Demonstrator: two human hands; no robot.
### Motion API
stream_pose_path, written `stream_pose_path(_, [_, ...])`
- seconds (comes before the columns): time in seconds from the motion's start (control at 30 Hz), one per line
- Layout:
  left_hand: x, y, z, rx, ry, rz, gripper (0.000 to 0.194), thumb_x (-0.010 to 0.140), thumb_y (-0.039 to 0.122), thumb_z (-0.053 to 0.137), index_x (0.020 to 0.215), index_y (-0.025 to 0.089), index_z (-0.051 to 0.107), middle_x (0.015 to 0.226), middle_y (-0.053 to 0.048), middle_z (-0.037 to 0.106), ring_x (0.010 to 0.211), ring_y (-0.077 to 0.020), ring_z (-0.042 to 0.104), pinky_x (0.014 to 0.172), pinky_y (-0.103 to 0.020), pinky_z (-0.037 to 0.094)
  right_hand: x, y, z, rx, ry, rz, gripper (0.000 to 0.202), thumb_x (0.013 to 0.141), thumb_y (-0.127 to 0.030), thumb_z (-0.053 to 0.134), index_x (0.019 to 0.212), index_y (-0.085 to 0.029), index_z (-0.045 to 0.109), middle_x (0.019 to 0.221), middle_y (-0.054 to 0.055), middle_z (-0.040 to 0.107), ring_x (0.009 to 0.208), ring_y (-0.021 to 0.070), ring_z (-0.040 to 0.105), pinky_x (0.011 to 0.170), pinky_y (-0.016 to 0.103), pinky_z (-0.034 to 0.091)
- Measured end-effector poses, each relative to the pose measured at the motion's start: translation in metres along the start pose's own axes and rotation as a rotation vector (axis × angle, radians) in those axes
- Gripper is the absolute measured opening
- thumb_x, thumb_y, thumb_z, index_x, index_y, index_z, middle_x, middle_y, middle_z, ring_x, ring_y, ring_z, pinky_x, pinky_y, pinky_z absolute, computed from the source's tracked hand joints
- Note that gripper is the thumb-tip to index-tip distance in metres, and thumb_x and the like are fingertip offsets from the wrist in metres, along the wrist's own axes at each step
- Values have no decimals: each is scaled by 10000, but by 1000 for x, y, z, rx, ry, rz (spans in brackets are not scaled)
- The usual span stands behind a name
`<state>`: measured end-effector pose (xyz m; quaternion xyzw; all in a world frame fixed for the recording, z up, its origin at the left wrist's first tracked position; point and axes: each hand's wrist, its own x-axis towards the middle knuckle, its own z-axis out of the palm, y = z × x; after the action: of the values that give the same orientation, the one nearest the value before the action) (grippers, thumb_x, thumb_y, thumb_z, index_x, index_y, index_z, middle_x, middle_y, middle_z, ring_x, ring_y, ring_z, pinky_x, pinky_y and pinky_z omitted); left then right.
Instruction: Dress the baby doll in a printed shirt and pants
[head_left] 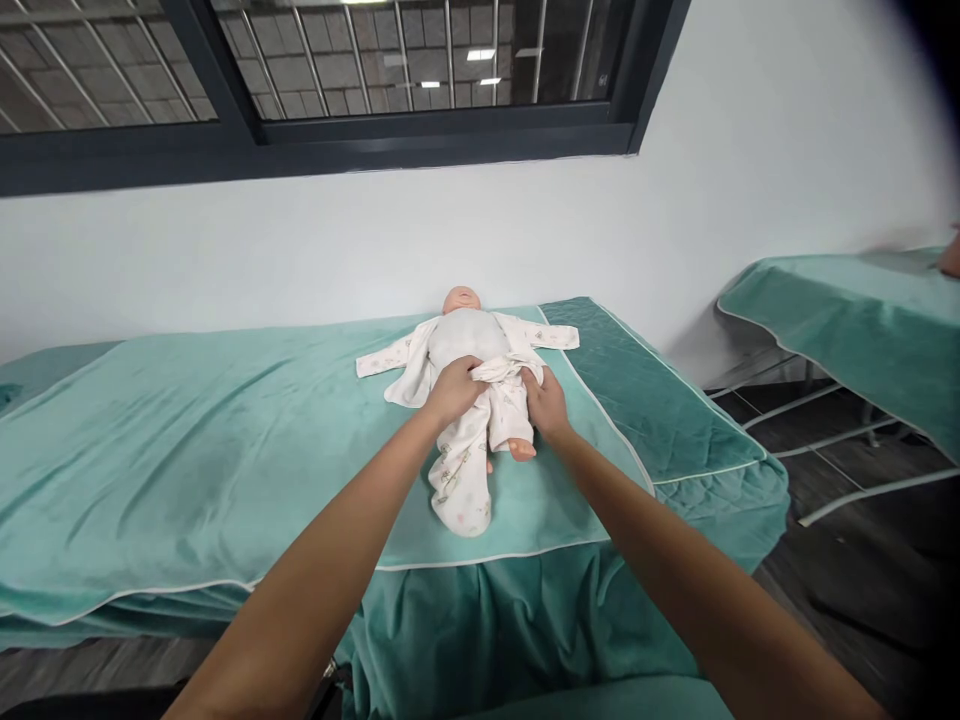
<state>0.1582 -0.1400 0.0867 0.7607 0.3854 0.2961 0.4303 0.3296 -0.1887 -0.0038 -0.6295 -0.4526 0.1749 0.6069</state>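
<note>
A baby doll (pixel 460 298) lies on its back on a green bed, its head toward the wall. An open white patterned jacket (pixel 409 385) is spread under it, both sleeves stretched out sideways. My left hand (pixel 455 390) grips the waistband of white printed baby trousers (pixel 466 480) at the doll's left side in view. The opposite side of the same waistband is pinched by my right hand (pixel 547 402). One foot (pixel 522 449) pokes out of the right trouser leg; the other leg of the trousers hangs flat over the bed. The doll's lower belly is partly hidden by bunched cloth.
The green bed cover (pixel 225 450) with white piping stretches far to the left. A wall and a dark window frame (pixel 435 145) rise behind it. At the right stands another green-covered bed (pixel 840 320) on metal legs, across a gap of dark floor.
</note>
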Motion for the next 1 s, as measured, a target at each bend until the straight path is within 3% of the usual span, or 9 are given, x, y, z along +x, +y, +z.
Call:
stream_pose_path(0.1, [-12,-5,-10,-195,-41,-40,267,706,265,676,950,158,669,935,-27,670,862,-189,586,755,-271,416,3,-4,-4,-36,-89,-40,368,886,-537,511,937,-186,607,949,80,666,910,242,568,891,376,431])
stream_pose_path(0.2, [-27,-11,-22,-472,-99,-110,313,697,273,730,986,163,678,915,-16,673,853,-172,592,756,-253,418,0,-18,-14,-48,-200,-108,295,837,-429,599,1001,-187,640,1032,70,669,1010,242,572,971,372,410])
stream_pose_path(0.37, [-37,-18,-28,-723,-130,-134,363,692,235,769,1038,169,683,901,-18,676,823,-151,603,746,-241,425,-2,-66,-20,-8,-563,-222,535,810,-440,709,1282,-237,560,1288,47,596,1178,222,537,1011,330,395])
stream_pose_path(0.47, [-35,-19,-27,-726,-140,-98,352,688,260,798,1012,172,691,871,-8,665,785,-142,593,727,-241,419,4,-89,-11,-138,-699,-228,482,750,-516,759,1090,-202,626,1039,15,656,959,207,579,836,303,425])
stream_pose_path(0.53, [-35,-20,-27,-699,-146,-85,329,702,300,804,982,168,690,850,-4,652,775,-141,582,720,-243,409,10,-97,-6,-179,-750,-211,409,744,-541,746,889,-178,625,829,-21,612,795,167,542,714,268,392])
stream_pose_path(0.67, [-41,-26,-31,-603,-153,-66,310,742,356,792,950,158,675,875,-7,630,817,-142,563,735,-240,391,20,-100,-8,-34,-784,-79,383,743,-516,731,745,-171,567,688,-53,497,662,116,449,602,236,317])
stream_pose_path(0.77, [-44,-31,-30,-617,-128,-52,309,748,375,786,919,153,657,844,-1,609,784,-132,547,718,-235,387,20,-98,-11,149,-814,56,327,716,-437,755,756,-169,573,687,-53,507,641,107,450,595,226,324])
stream_pose_path(0.9, [-37,-35,-23,-733,11,-31,326,757,397,777,926,159,634,838,1,610,759,-121,554,720,-228,410,16,-92,-6,314,-863,143,291,736,-372,742,914,-162,649,829,-14,636,742,141,561,683,237,415])
stream_pose_path(1.0, [-29,-39,-16,-821,113,-52,339,732,394,792,899,162,610,818,6,612,747,-121,566,721,-229,434,14,-90,-3,243,-952,94,404,748,-385,764,1073,-165,668,989,20,685,904,188,614,782,267,463])
